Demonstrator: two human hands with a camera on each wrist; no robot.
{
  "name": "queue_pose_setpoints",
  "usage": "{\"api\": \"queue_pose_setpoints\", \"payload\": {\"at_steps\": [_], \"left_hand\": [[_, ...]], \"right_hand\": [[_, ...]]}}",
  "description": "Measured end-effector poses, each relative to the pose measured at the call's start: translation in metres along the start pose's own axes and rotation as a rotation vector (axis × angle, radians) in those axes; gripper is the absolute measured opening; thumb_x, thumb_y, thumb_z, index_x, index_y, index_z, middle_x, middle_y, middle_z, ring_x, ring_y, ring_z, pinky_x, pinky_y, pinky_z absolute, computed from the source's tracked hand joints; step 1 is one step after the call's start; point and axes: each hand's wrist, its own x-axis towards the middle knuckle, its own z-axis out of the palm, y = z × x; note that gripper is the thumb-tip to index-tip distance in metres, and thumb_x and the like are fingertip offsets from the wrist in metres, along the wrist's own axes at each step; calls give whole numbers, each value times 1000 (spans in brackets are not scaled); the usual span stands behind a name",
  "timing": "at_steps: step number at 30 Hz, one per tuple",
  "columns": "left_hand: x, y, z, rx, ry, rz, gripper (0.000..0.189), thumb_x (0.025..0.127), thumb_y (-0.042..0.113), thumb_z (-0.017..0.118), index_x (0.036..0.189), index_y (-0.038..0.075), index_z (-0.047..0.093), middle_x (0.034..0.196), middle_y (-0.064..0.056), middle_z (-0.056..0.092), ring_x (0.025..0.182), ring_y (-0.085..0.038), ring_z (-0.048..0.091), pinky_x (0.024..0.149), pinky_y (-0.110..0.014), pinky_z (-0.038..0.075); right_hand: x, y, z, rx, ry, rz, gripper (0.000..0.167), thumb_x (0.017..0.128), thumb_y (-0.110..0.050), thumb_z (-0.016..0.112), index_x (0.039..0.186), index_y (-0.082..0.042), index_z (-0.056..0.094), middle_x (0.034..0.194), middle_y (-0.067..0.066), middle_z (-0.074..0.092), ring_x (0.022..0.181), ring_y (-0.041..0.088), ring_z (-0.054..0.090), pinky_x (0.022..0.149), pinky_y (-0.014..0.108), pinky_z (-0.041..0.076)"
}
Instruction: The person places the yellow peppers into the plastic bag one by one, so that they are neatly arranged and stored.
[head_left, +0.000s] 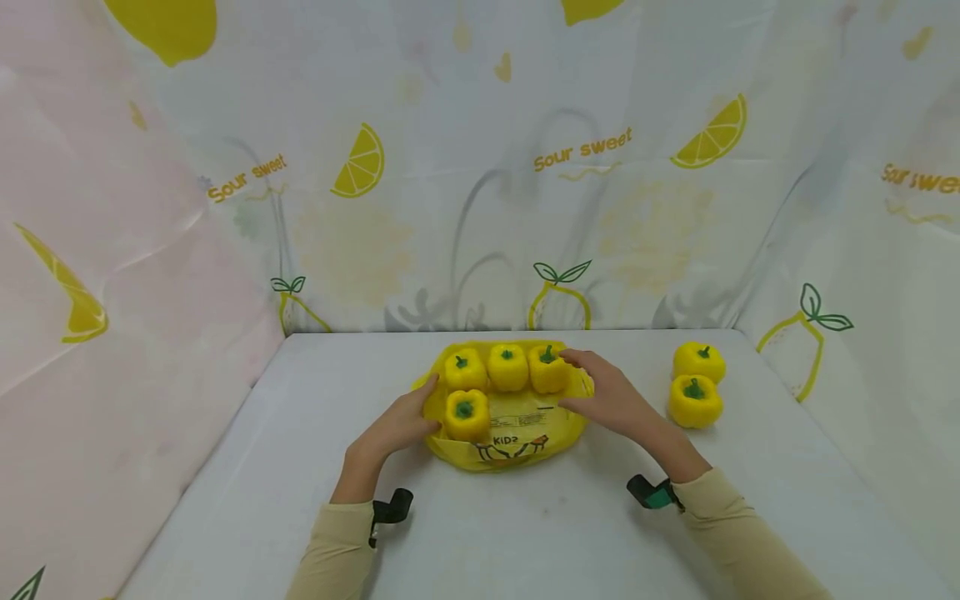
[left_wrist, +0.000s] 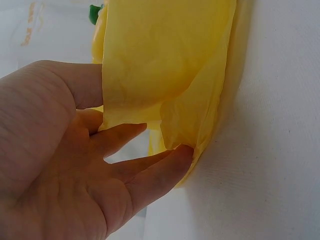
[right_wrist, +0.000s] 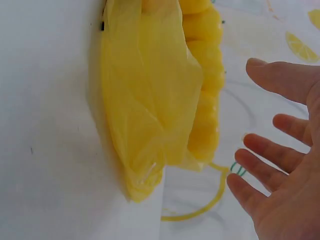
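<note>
A yellow plastic bag with printed lettering lies on the white table, its thin side standing up a little in the wrist views. Several yellow bell peppers sit on it, three in a back row and one at front left. At the bag's left edge is my left hand; in the left wrist view its spread fingers touch the film, and the thumb tip is hidden behind it. My right hand hovers by the bag's right side, fingers spread and holding nothing, apart from the film in the right wrist view.
Two more yellow bell peppers, one behind and one in front, stand close together on the right part of the table. A lemon-printed cloth hangs behind the table and at both sides.
</note>
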Motion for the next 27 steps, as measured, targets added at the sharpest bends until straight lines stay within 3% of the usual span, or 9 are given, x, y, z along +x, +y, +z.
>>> {"api": "queue_pose_setpoints", "payload": {"at_steps": [8, 27], "left_hand": [[-1, 1, 0, 2, 3, -8, 81, 89, 11, 61, 159, 9, 21, 163, -14, 29, 150, -33, 29, 121, -55, 26], [2, -4, 1, 3, 3, 6, 80, 89, 12, 60, 159, 7, 21, 163, -15, 29, 151, -34, 28, 122, -54, 25]], "right_hand": [[-12, 25, -27, -107, 72, 56, 71, 86, -21, 75, 148, -9, 41, 145, 19, 51, 131, 40, 49, 107, 60, 43], [-57, 63, -74, -187, 147, 245, 74, 86, -25, 72, 149, -4, 39, 146, 27, 45, 134, 48, 38, 104, 67, 36]]}}
